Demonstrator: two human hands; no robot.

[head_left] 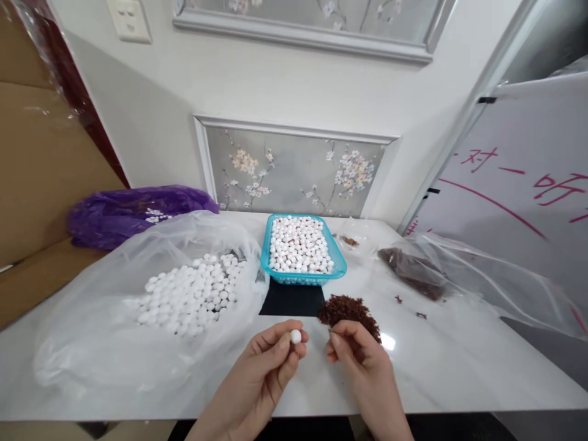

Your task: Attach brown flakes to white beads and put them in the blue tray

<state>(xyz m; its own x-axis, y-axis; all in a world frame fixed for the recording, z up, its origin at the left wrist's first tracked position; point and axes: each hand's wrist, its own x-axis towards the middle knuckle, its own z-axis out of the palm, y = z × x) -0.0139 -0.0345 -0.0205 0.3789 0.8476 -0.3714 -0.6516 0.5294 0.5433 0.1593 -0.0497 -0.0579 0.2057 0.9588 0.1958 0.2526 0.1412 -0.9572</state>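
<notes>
My left hand pinches a small white ball between thumb and fingertips, just above the near edge of the white table. Close to its right, my right hand has its fingers pinched together, with a speck of brown material at the tips. Right behind that hand lies a loose pile of reddish-brown shreds. Farther back a blue basket full of white balls stands on a black mat. An open clear bag on the left holds many more white balls.
A purple bag lies at the back left beside a cardboard box. On the right, a clear bag holds more brown shreds, with a whiteboard behind it. A few brown crumbs dot the table.
</notes>
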